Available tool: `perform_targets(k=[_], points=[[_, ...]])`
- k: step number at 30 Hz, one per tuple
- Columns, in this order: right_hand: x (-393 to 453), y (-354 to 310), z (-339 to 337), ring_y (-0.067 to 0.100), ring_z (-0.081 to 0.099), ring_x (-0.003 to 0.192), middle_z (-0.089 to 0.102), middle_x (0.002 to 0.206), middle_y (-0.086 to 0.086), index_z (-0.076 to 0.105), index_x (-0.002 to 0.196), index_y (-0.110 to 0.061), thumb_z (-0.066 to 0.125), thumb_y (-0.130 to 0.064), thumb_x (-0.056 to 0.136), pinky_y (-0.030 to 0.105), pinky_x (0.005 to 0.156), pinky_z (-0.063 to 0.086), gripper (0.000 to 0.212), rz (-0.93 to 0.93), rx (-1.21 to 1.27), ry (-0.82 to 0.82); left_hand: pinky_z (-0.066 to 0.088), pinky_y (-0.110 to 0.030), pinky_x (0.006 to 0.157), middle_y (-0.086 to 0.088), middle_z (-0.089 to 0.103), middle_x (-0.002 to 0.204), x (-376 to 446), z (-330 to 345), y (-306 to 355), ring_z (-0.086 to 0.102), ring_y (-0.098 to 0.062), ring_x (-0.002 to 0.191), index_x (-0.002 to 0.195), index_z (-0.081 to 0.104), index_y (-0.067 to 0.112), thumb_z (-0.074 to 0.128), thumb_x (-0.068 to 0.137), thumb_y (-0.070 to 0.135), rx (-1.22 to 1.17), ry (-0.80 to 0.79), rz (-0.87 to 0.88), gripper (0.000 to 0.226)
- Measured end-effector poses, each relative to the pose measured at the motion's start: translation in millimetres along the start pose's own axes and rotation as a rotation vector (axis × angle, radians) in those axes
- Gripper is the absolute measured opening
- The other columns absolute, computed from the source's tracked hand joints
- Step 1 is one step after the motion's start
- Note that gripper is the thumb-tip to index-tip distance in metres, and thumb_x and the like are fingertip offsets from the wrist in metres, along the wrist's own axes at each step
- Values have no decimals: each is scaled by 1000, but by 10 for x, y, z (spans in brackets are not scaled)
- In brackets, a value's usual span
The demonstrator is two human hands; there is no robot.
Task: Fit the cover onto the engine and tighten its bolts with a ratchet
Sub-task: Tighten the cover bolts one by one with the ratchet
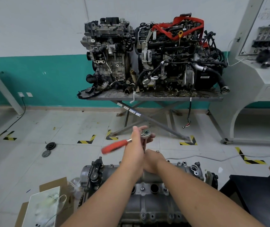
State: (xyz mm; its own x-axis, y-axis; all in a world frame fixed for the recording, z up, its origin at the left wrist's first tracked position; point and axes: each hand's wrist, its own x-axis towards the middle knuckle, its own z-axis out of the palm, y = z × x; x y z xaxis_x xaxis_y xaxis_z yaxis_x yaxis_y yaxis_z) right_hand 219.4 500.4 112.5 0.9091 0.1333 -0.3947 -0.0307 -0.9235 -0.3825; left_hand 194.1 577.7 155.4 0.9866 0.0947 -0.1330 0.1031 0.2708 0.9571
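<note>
— Red-handled ratchet (127,142): where does it point?
— Handle left, extension straight down to the cover (149,202) on the engine (91,176). My left hand (135,148) grips its head; right hand (152,163) clasps the shaft. Open floor (65,128) beyond.

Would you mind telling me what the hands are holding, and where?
The left hand holds the ratchet at its head; the right hand grips its extension bar lower down.

Two hands: left (135,145), right (152,163); one ratchet (124,143); three engines: near (147,199), two on table (108,51) (177,53).
</note>
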Motion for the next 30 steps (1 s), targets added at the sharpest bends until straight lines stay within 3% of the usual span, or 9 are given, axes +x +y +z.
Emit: perform_targets(k=[2, 4, 8, 13, 19, 25, 29, 30], points=[[-8, -7, -1, 32, 62, 109, 66, 116, 13, 64, 118, -12, 37, -32, 100, 41, 85, 47, 38, -11, -6, 11, 48, -38, 81, -5, 74, 75, 82, -57, 18, 70, -15, 71, 94, 70, 25, 36, 101, 57, -38, 26, -38, 47], [7, 0, 16, 32, 62, 109, 66, 116, 12, 63, 117, -14, 38, -34, 100, 40, 84, 47, 37, -15, 5, 13, 49, -38, 73, -8, 71, 69, 167, -138, 86, 69, -19, 64, 101, 60, 17, 42, 97, 54, 72, -4, -59, 42], [13, 6, 37, 32, 62, 108, 66, 115, 12, 63, 116, -13, 37, -35, 100, 40, 84, 47, 37, -18, 5, 10, 54, -42, 77, -8, 71, 70, 229, -188, 282, 70, -22, 66, 107, 54, 17, 45, 94, 52, 295, -155, -100, 39], [32, 26, 59, 32, 62, 108, 66, 115, 12, 62, 117, -13, 37, -34, 101, 41, 85, 48, 37, -43, -23, 19, 53, -29, 65, -6, 68, 70, 194, -273, 353, 65, -20, 64, 117, 59, 14, 40, 106, 43, 297, -307, -113, 36], [57, 31, 66, 33, 61, 109, 65, 117, 13, 62, 118, -12, 36, -34, 102, 42, 87, 47, 38, -44, -34, 11, 53, -32, 76, -7, 68, 77, 77, -342, 407, 67, -22, 75, 124, 56, 11, 36, 110, 31, 219, -362, -97, 31], [58, 24, 72, 32, 59, 110, 65, 118, 11, 58, 113, -12, 34, -37, 100, 39, 88, 43, 37, -35, -43, 3, 55, -28, 67, -6, 69, 71, 89, -258, 518, 73, -24, 75, 116, 55, 11, 43, 106, 23, 244, -260, -161, 20], [54, 32, 83, 31, 58, 106, 65, 110, 10, 53, 96, -15, 32, -36, 100, 36, 83, 39, 30, -36, -28, 2, 57, -43, 85, -1, 68, 62, 110, -98, 612, 76, -26, 77, 97, 54, 10, 40, 100, 18, 518, -210, -133, 15], [54, 36, 85, 31, 58, 104, 65, 108, 10, 53, 94, -16, 32, -36, 100, 35, 81, 39, 30, -40, -23, -2, 55, -43, 84, 0, 68, 62, 99, -64, 625, 76, -23, 77, 93, 53, 12, 38, 101, 20, 633, -216, -94, 19]])
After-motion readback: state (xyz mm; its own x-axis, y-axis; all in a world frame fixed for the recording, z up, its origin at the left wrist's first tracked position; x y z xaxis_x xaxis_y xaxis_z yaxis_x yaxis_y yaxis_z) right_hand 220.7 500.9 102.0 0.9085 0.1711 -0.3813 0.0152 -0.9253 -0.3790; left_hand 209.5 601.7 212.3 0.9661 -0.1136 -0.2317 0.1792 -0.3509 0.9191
